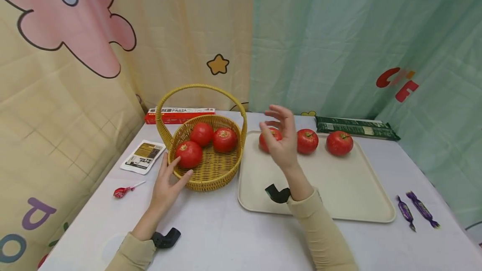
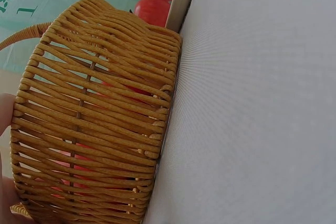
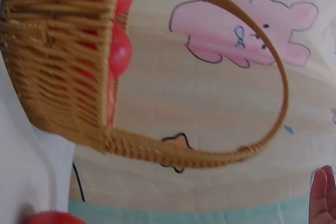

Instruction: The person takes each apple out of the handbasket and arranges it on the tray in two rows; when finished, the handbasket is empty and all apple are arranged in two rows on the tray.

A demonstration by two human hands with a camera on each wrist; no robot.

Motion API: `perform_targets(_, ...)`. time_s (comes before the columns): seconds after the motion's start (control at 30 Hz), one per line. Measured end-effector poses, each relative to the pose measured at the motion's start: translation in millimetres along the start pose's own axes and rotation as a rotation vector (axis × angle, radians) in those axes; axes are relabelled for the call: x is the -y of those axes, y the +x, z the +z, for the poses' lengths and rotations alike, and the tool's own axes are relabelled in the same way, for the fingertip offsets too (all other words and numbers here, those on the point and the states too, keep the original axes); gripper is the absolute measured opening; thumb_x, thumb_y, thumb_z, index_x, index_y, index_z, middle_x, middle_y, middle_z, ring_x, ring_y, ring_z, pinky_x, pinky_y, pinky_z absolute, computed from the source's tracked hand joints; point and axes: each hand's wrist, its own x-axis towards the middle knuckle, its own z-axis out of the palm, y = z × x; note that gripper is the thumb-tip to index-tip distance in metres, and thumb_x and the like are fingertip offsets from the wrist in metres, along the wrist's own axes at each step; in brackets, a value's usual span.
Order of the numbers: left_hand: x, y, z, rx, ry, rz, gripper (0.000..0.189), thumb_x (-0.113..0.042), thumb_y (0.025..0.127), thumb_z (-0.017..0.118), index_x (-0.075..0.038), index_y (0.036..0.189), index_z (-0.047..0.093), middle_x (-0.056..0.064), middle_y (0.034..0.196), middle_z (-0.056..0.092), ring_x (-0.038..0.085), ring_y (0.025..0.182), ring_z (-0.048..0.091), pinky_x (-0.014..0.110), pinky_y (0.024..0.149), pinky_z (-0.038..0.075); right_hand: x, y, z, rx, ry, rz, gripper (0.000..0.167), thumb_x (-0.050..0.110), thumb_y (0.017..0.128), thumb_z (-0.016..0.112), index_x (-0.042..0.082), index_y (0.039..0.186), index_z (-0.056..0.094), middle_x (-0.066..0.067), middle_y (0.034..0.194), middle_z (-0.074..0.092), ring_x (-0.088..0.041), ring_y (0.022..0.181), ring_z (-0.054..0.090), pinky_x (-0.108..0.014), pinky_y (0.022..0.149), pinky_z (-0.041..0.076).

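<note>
A yellow woven basket (image 1: 214, 185) with a tall arched handle holds three red apples (image 1: 189, 154). My left hand (image 1: 164, 191) is at its near-left rim, fingers spread and fairly straight, touching the edge beside one apple. In the left wrist view, fingers (image 2: 6, 111) show at the rim of the basket (image 2: 94, 114). My right hand (image 1: 282, 141) is raised above a cream tray (image 1: 320, 187), fingers apart and loosely bent, holding nothing. It partly covers one of three red apples (image 1: 307, 141) along the tray's back. Fingertips (image 3: 321, 198) appear at the right wrist view's edge.
Behind the basket lies a red pasta box (image 1: 180, 115). A white pouch (image 1: 143, 157) and a red lollipop (image 1: 121, 191) lie to the left. Dark green packets (image 1: 355, 129) lie behind the tray, and two purple-wrapped candies (image 1: 421, 209) lie to its right.
</note>
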Motion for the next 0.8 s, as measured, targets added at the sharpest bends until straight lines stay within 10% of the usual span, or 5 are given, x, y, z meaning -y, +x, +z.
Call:
perform_targets(0.4, -0.7, -0.2, 0.0, 0.000, 0.008, -0.008, 0.069, -0.040, 0.086, 0.066, -0.004, 0.140, 0.041, 0.012, 0.157, 0.000, 0.033, 0.142, 0.004, 0.063, 0.107, 0.014, -73, -28.7, 73, 0.431, -0.185, 0.412, 0.039, 0.019, 0.089, 0.064, 0.011, 0.125, 0.052, -0.004, 0.130, 0.047, -0.020, 0.120, 0.045, -0.042, 0.098, 0.043)
perform_targets(0.8, -1.7, -0.5, -0.2, 0.012, 0.016, -0.007, 0.070, -0.041, 0.087, 0.064, -0.004, 0.141, 0.040, 0.012, 0.157, -0.001, 0.034, 0.142, 0.004, 0.063, 0.106, 0.014, -95, -22.4, 96, 0.574, -0.344, 0.687, 0.066, 0.033, 0.085, 0.067, 0.012, 0.140, 0.038, -0.014, 0.153, 0.018, -0.029, 0.139, 0.022, -0.050, 0.105, 0.032)
